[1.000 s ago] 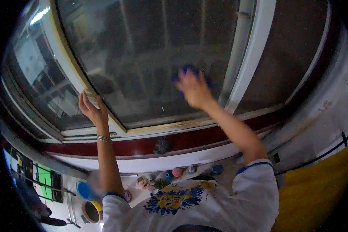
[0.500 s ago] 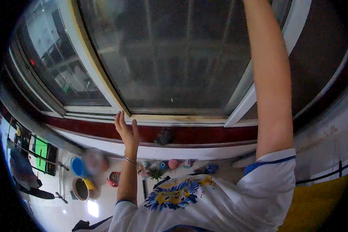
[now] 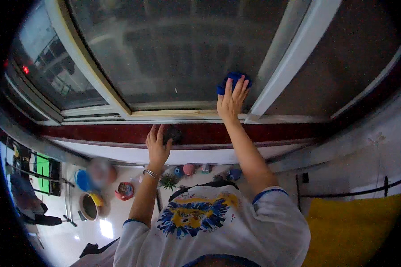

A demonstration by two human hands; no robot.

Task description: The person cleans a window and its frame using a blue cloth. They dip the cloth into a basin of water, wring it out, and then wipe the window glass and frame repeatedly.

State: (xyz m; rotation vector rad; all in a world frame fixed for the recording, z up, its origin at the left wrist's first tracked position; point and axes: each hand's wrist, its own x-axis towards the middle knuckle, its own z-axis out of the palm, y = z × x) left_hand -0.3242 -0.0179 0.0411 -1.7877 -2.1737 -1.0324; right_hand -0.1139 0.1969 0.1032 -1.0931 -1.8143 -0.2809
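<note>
My right hand (image 3: 231, 101) presses a bunched blue cloth (image 3: 234, 75) against the lower right part of the window pane (image 3: 173, 62). Its fingers lie over the cloth, which shows around them. Down at the dark red windowsill (image 3: 236, 133), my left hand (image 3: 157, 147) is open, fingers apart and nothing in it. Beside those fingers a dark, fuzzy-looking clump (image 3: 173, 135) lies on the sill; I cannot tell what it is. Whether the left fingertips touch the sill is hard to see.
Pale frame bars stand left (image 3: 82, 53) and right (image 3: 294, 62) of the pane. Below the sill, on the floor, are a potted plant (image 3: 168, 181), a pink ball (image 3: 189, 169), a blue basin (image 3: 82, 180) and a round pot (image 3: 89, 207). Yellow fabric (image 3: 347, 231) lies at right.
My right hand, out of view above before, has come down to the lower pane with the blue cloth. My left hand has moved from the frame's lower edge to the sill beside the dark clump.
</note>
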